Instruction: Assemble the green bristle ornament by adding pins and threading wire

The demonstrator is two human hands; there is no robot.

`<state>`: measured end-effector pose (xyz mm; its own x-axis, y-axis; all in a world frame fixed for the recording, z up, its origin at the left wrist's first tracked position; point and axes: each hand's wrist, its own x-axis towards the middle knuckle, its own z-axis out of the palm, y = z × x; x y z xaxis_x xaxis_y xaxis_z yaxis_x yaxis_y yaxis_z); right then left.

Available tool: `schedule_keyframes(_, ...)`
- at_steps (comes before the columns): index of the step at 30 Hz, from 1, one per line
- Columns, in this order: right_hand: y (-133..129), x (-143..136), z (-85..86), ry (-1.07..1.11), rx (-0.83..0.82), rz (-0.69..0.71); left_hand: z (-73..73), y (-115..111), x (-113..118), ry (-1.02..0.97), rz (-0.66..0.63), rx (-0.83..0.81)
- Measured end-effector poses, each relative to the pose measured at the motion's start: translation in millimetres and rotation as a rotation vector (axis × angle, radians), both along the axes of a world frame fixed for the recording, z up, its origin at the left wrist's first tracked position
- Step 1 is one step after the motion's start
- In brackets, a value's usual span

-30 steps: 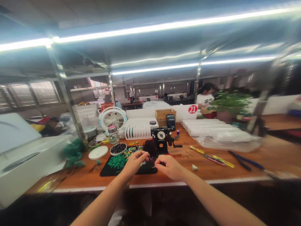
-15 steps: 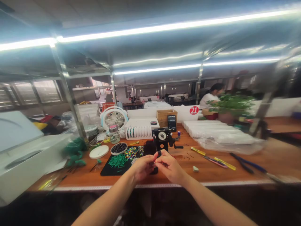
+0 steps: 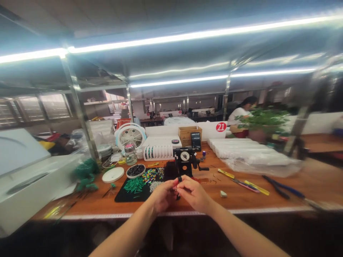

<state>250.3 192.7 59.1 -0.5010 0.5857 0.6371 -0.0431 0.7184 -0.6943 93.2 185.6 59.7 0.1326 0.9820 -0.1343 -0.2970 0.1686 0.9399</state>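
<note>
My left hand (image 3: pixel 164 197) and my right hand (image 3: pixel 195 193) meet over the front of the bench, fingertips pinched together. What they hold between them is too small and too covered to name. A black band or wrap (image 3: pixel 179 179) shows at a right fingertip. Left of my hands lies a black mat (image 3: pixel 122 194) with green tube-like pieces (image 3: pixel 134 185), multicoloured beads (image 3: pixel 150 176) and pale silvery beads (image 3: pixel 154 186). Just beyond my fingers stands a black device with a round dial and side crank (image 3: pixel 184 156).
A dish of black beads (image 3: pixel 135 170), a white lid (image 3: pixel 113 175) and a fan (image 3: pixel 131 137) are at the left. To the right lie a yellow cutter (image 3: pixel 225 174), a pale lump (image 3: pixel 223 194), pliers (image 3: pixel 276 186) and plastic-wrapped white packs (image 3: pixel 246 151). Another person (image 3: pixel 242 110) sits far back.
Both hands have dropped slightly and stay pinched together. More of the pale beads shows beside my left hand. The camera view has shifted a little.
</note>
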Motion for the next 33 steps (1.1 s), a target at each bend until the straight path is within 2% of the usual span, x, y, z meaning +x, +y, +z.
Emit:
schedule_keyframes(2,-0.7,1.4,0.7,-0.007,0.015,0.006,5.0,0.3,-6.8,0.083,0.037,0.096)
schedule_keyframes(5,-1.7,3.9,1.9,-0.05,0.067,-0.018,25.9,-4.4,-20.5,0.216,0.08,0.305)
schedule_keyframes(7,-1.6,4.8,2.3,-0.096,0.121,-0.045,43.5,-10.6,-27.8,0.361,0.007,0.449)
schedule_keyframes(10,-0.1,4.5,2.0,-0.141,0.181,-0.067,63.3,-19.2,-31.3,0.859,-0.186,0.812)
schedule_keyframes(12,1.1,3.5,1.5,-0.169,0.193,-0.061,69.0,-21.6,-30.0,1.171,-0.251,1.006)
schedule_keyframes(16,2.6,2.3,1.9,-0.211,0.207,-0.051,68.9,-19.2,-27.2,1.412,-0.267,1.098)
schedule_keyframes(20,2.4,3.0,2.7,-0.207,0.201,-0.049,64.7,-15.7,-30.3,1.428,-0.254,1.118)
schedule_keyframes(23,1.2,3.2,1.7,-0.189,0.205,-0.052,63.1,-17.6,-33.4,1.324,-0.227,1.075)
schedule_keyframes(28,-1.3,0.0,-3.4,-0.159,0.193,-0.116,61.6,-26.0,-32.1,0.874,-0.229,0.71)
schedule_keyframes(33,-2.4,-4.1,-6.3,-0.113,0.178,-0.148,54.0,-24.4,-29.0,0.737,-0.213,0.517)
